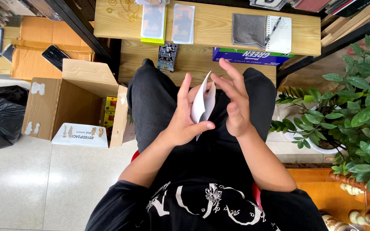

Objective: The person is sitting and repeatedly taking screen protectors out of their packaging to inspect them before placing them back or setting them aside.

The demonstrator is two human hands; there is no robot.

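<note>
Seemingly best pinched firmly, the white paper sleeve (203,104) sits in the left hand (185,122) while the right hand (234,105) spreads its fingers beside it

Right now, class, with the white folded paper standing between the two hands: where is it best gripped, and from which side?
Probably at the lower edge of the white folded paper, from the left, where the left hand pinches it already. The sheet stands nearly upright, so its flat faces suit a thumb-and-finger pinch. The right hand is open beside it.
</note>
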